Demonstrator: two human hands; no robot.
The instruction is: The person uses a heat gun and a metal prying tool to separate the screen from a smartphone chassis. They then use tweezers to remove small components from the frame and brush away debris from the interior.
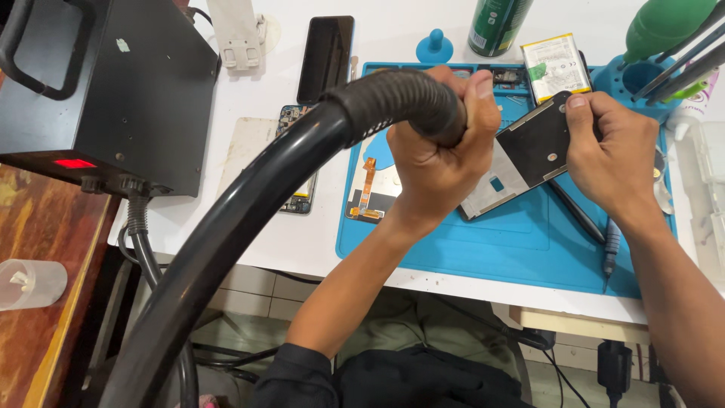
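black hose [249, 211] in left hand [438, 159]; right hand [615, 151] holds phone panel [521, 155].

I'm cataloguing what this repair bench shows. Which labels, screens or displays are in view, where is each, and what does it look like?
Black box's display: left, front face, small glowing red rectangle.
Dark phone screen: top centre on the white table, black glossy rectangle, unlit.
Battery label: top right on the blue mat, white rectangle, yellow edging, green tab.
Green spray can: top edge, label with white print.
Display panel: under the right hand, grey-and-black back.
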